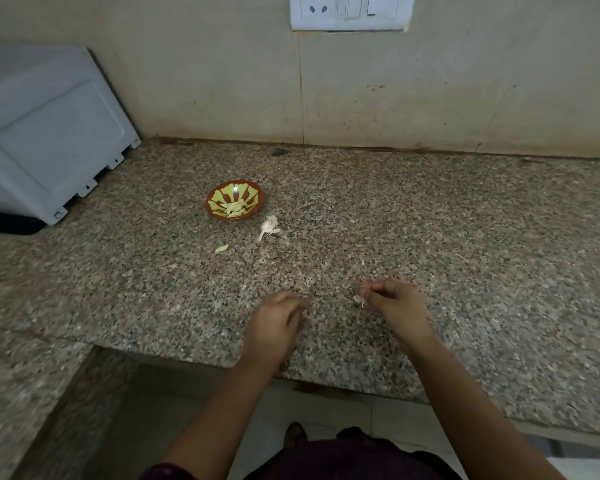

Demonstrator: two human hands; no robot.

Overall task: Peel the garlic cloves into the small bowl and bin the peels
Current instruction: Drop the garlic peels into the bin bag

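A small red bowl point(235, 200) with a yellow-green pattern stands on the granite counter point(430, 220) and holds several peeled garlic cloves point(234, 207). Just to its right lies a clump of garlic with papery skin point(268, 226), and one loose pale piece point(221, 248) lies in front of the bowl. Near the counter's front edge, my right hand point(394, 308) has its fingers curled and pinches a small pale garlic piece point(358, 299). My left hand point(274, 327) hovers beside it, fingers loosely curled, with nothing visible in it. No bin is in view.
A white appliance point(45, 133) stands at the far left of the counter against the tiled wall. A socket and switch plate point(350, 12) is on the wall above. A small dark object point(279, 152) lies at the wall's foot. The counter's front edge steps back at the lower left.
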